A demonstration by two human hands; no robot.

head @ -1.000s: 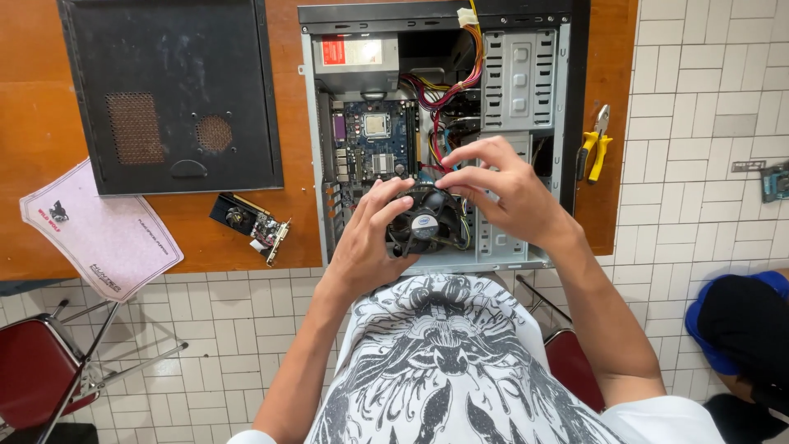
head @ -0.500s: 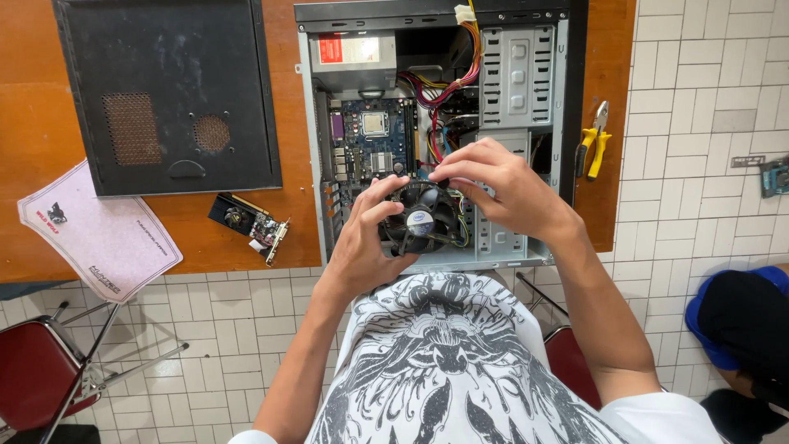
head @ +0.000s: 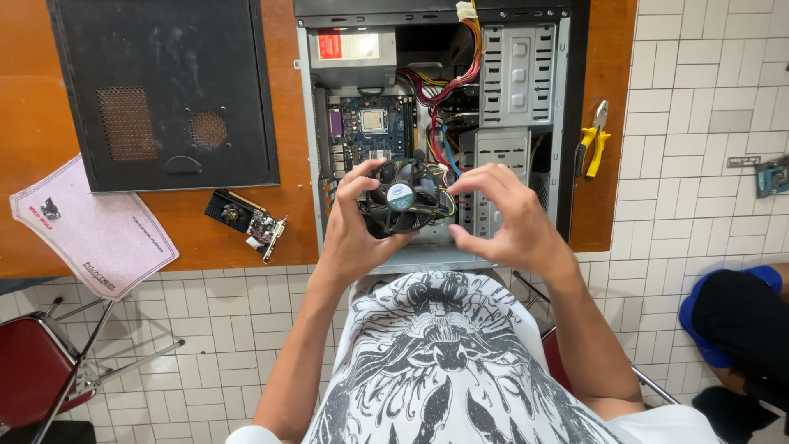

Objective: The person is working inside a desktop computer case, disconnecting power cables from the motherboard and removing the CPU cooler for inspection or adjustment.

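My left hand (head: 352,234) grips a round black processor cooler fan (head: 402,197) from its left side, holding it above the lower part of an open computer case (head: 562,123). My right hand (head: 503,220) hovers just right of the fan with curled, spread fingers and holds nothing. Thin wires run from the fan's right side toward the case. Above the fan, the blue motherboard (head: 362,144) shows its bare processor socket (head: 374,122).
The case lies on a wooden table (head: 25,99). A black side panel (head: 164,90), a small expansion card (head: 246,220) and a pink sheet (head: 90,226) lie to the left. Yellow pliers (head: 593,144) lie right of the case. A red chair (head: 33,378) stands lower left; another person (head: 727,321) sits lower right.
My right hand has come off the top of the fan and moved to its right, fingers apart. The fan's face is now uncovered, still held by my left hand.
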